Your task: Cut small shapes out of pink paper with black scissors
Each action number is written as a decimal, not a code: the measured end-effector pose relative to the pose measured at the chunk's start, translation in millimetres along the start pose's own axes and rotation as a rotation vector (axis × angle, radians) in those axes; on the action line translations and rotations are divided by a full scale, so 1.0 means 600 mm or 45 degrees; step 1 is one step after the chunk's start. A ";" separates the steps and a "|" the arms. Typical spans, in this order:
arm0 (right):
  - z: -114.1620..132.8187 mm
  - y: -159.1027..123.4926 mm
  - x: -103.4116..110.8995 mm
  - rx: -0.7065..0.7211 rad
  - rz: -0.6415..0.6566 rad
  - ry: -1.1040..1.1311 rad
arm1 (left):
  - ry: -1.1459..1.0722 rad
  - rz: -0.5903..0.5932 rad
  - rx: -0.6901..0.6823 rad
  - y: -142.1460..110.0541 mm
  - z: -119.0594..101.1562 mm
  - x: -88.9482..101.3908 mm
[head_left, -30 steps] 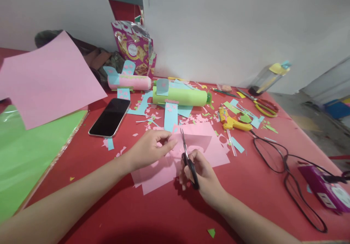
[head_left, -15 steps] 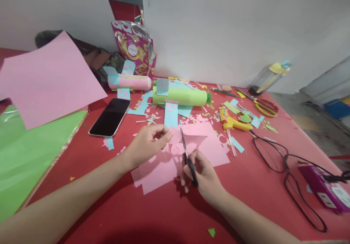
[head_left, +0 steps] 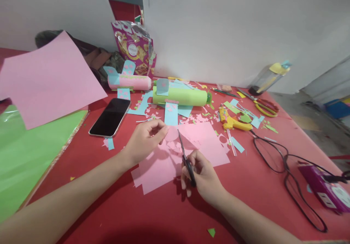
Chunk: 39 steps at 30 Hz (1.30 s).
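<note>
Between thumb and fingers, my left hand (head_left: 145, 141) pinches a small piece of pink paper (head_left: 172, 133). My right hand (head_left: 202, 173) grips black-handled scissors (head_left: 187, 164), whose blades point away from me and meet the edge of that piece. Under both hands lie larger pink paper sheets (head_left: 213, 138), overlapping on the red table. Just beyond stands a light green paper-wrapped bottle (head_left: 188, 96) lying on its side, with a blue paper strip (head_left: 171, 114) attached. A similar pink-wrapped bottle (head_left: 135, 82) with blue fins lies to its left.
A phone (head_left: 110, 117) lies left of my hands, near a green sheet pack (head_left: 27, 156) and a big pink sheet (head_left: 51, 80). To the right are a yellow glue gun (head_left: 235, 123), its cord, a purple power strip (head_left: 324, 187) and other scissors (head_left: 264, 107). Paper scraps are scattered about.
My left hand has drawn slightly left and away from me with the pink piece, which has turned between the blades. The scissors have shifted slightly left in my right hand.
</note>
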State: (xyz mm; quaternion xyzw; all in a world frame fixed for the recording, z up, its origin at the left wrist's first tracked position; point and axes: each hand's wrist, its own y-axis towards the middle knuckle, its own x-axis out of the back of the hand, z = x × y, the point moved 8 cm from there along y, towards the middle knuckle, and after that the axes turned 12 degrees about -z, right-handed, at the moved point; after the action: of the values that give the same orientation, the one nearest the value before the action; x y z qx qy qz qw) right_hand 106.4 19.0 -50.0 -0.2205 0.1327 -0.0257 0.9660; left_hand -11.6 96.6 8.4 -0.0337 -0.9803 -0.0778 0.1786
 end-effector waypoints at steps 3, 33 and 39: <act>-0.001 0.002 0.001 -0.009 -0.004 0.006 | -0.004 -0.026 0.020 0.000 0.001 0.003; 0.021 0.004 0.013 0.272 0.038 0.165 | -0.045 0.056 0.117 -0.013 0.009 -0.021; 0.019 0.007 0.024 0.184 -0.102 0.176 | -0.026 0.201 0.188 -0.030 0.009 -0.046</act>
State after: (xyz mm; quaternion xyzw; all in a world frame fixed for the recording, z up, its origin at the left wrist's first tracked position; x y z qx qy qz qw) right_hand 123.0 26.2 -45.5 -0.1529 0.1880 -0.0889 0.9661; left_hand 10.4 78.5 -8.9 -0.0985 -0.9794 0.0093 0.1761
